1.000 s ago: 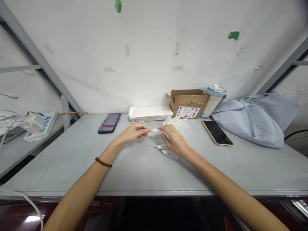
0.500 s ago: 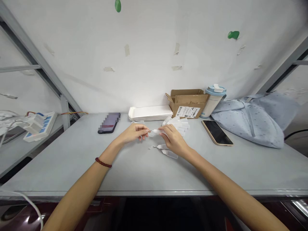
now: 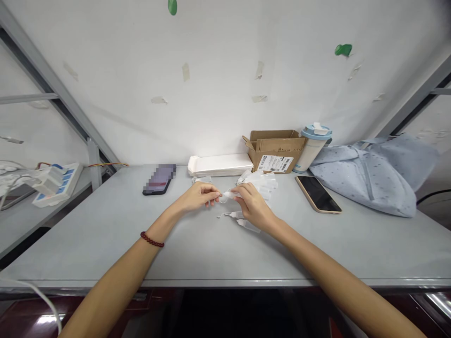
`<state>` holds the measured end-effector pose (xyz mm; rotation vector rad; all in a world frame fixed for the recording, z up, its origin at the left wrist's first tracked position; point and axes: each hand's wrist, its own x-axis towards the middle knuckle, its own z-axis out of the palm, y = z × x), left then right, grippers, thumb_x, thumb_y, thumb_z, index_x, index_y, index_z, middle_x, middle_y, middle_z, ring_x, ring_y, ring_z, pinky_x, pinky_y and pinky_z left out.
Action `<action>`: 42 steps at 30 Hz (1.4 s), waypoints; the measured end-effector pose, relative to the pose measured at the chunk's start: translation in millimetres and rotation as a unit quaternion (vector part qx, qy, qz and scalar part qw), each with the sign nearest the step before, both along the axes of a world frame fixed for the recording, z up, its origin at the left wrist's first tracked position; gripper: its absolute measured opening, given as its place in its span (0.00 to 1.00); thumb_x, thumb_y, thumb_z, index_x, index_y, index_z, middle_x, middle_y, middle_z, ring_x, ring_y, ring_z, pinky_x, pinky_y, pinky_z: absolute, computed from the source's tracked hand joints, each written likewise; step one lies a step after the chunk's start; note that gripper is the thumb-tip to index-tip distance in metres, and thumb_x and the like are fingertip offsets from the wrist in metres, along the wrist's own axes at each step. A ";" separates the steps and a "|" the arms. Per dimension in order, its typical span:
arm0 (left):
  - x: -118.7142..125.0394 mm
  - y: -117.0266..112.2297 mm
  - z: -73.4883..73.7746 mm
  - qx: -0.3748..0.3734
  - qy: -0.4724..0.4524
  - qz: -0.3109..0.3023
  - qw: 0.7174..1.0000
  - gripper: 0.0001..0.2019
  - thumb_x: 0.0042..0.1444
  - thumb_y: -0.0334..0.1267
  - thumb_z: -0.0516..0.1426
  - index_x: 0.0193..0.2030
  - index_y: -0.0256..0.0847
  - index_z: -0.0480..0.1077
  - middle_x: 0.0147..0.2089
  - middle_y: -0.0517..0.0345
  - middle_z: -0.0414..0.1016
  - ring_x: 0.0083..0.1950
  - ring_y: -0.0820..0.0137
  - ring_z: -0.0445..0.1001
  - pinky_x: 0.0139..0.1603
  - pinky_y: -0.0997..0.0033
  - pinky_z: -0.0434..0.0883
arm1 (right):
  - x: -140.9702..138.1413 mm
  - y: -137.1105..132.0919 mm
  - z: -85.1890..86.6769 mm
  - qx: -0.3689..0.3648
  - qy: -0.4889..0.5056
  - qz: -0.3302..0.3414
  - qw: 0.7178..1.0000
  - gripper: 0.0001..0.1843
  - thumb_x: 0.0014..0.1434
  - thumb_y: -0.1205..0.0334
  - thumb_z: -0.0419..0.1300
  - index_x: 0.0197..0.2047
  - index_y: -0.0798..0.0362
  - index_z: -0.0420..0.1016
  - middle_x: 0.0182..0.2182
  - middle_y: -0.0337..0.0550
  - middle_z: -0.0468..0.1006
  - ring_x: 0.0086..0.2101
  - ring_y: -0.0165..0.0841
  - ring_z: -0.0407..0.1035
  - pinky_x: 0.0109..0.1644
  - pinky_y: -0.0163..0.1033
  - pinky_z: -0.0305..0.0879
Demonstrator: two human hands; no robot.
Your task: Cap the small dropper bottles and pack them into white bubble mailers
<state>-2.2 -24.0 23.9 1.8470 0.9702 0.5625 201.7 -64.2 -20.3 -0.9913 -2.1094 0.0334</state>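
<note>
The table (image 3: 197,256) fills the middle and lower frame; the bag (image 3: 366,183) slumps across its right side. At upper right of centre, the box (image 3: 278,149) stands open just beside the cup (image 3: 310,154); a knock from the right forearm could tip the cup, though both look well apart now.

Mid-frame, the right hand (image 3: 253,203) has thumb and fingers closed on the white tube (image 3: 228,194), its nozzle pointing left. The left hand (image 3: 198,197) pinches a tiny brownish bit (image 3: 221,195) at that nozzle, thumb against forefinger; whether the bit joins the tube, I cannot tell. The bit being so small, I judge that a slight slip could drop it, and a sideways pull could bend the nozzle. Squeezing too hard might press out any contents; none can be made out.

The tube pile (image 3: 269,183) lies right behind the right hand, and two loose tubes (image 3: 248,226) lie below it, so a dipping wrist could scatter them. A thin loop (image 3: 222,202) hangs under the nozzle and might snag.
</note>
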 end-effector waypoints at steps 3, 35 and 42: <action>1.5 -1.2 -1.1 -0.004 -0.004 -0.003 1.000 0.10 0.55 0.40 0.56 0.27 0.35 0.71 0.28 0.57 0.72 0.27 0.75 0.66 0.27 0.76 0.65 | -0.4 -0.3 -1.6 0.006 0.004 0.002 1.000 0.10 0.62 0.71 0.48 0.46 0.54 0.67 0.39 0.51 0.71 0.41 0.39 0.64 0.44 0.47 0.67; -7.6 10.9 -7.7 -0.064 -0.089 0.051 0.993 0.13 0.52 0.46 0.59 0.30 0.35 0.72 0.33 0.55 0.73 0.30 0.75 0.68 0.30 0.74 0.66 | 1.4 2.0 1.6 -0.047 0.031 -0.042 0.998 0.11 0.64 0.64 0.49 0.48 0.55 0.65 0.36 0.49 0.72 0.34 0.37 0.68 0.36 0.42 0.66; -5.4 7.3 -8.0 -0.050 -0.082 0.034 0.995 0.12 0.51 0.44 0.60 0.28 0.35 0.72 0.29 0.58 0.72 0.27 0.76 0.67 0.30 0.74 0.65 | -0.6 1.1 -1.1 -0.031 0.029 -0.023 0.999 0.11 0.64 0.63 0.48 0.47 0.54 0.67 0.33 0.47 0.72 0.32 0.36 0.68 0.35 0.40 0.65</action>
